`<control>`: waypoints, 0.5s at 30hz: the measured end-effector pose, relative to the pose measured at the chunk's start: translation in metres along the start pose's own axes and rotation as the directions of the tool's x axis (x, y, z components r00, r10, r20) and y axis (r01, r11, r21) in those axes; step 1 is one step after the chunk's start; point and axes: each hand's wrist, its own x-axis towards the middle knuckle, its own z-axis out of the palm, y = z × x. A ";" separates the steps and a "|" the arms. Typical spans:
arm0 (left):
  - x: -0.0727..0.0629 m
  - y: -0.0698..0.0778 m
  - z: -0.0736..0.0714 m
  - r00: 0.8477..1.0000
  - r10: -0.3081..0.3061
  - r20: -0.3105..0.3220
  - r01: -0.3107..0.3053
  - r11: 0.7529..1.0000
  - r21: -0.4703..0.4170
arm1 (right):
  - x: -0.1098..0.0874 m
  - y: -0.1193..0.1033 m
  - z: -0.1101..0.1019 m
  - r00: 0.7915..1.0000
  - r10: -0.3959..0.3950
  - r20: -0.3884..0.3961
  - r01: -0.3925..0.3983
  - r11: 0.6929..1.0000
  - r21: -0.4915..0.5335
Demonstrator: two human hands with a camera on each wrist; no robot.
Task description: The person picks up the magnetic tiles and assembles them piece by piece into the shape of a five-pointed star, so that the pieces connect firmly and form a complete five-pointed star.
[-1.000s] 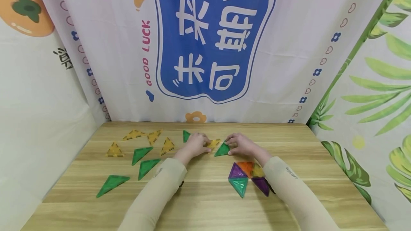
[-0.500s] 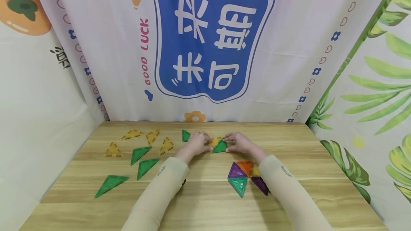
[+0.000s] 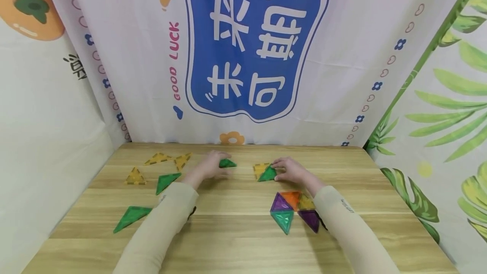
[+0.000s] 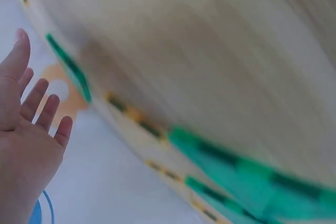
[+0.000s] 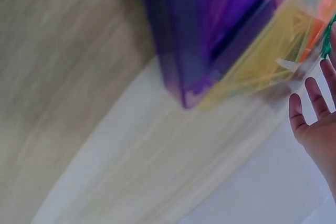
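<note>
In the head view my left hand (image 3: 210,165) is at the back of the table beside a green triangular magnetic tile (image 3: 227,163). The left wrist view has this hand (image 4: 37,114) with spread fingers and nothing in its grasp. My right hand (image 3: 292,170) pinches another green triangular tile (image 3: 268,173) between thumb and fingers. That tile lies against a yellow tile (image 3: 260,168), and together they form a squarish shape. In the right wrist view the fingers (image 5: 316,98) come close to a bit of green (image 5: 328,40) at the frame's edge.
Near my right forearm lies a cluster of purple (image 3: 280,203), orange (image 3: 291,199), yellow (image 3: 305,202) and teal (image 3: 283,220) triangles. Loose yellow (image 3: 135,176) and green tiles (image 3: 131,218) are scattered left. A printed curtain (image 3: 342,75) borders the table's back.
My right hand has brought the green triangle left against the yellow tile. My left hand has left the yellow tile and moved left to the green triangle at the back.
</note>
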 end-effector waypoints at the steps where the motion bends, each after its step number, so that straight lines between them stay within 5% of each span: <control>1: -0.003 -0.003 -0.005 1.000 0.007 0.007 -0.007 1.000 0.007 | -0.001 0.001 -0.001 1.000 0.000 -0.003 0.000 1.000 -0.004; 6: -0.022 -0.019 -0.022 0.999 0.034 0.023 -0.035 0.999 0.037 | -0.006 0.005 -0.005 1.000 -0.001 -0.003 0.001 1.000 -0.021; 15: -0.058 -0.051 -0.030 0.998 0.011 0.054 -0.012 1.000 0.004 | -0.012 0.008 -0.009 0.999 0.021 0.026 -0.020 0.999 -0.030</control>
